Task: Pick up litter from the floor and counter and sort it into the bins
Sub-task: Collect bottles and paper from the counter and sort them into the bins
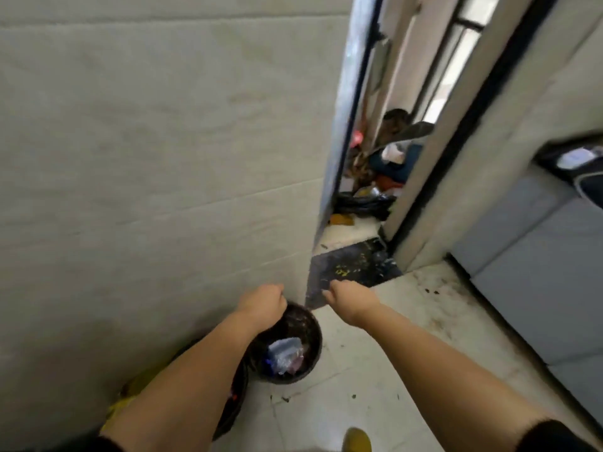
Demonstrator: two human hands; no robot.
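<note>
A round black bin (pixel 306 324) stands on the floor against the tiled wall, with crumpled plastic wrappers (pixel 285 353) inside. My left hand (pixel 262 303) hovers over the bin's far rim, fingers curled into a fist; whether anything is in it stays hidden. My right hand (pixel 350 296) reaches forward just right of the bin, above the dark doorway threshold (pixel 355 269), fingers bent down and nothing visible in them. A second dark bin (pixel 236 399) sits nearer me, mostly hidden under my left forearm.
Small dark crumbs (pixel 284 399) dot the white floor tiles. A yellow bag (pixel 120 409) lies by the wall at lower left. A half-open door (pixel 342 132) leads to a cluttered room. Grey cabinet fronts (pixel 538 272) line the right side.
</note>
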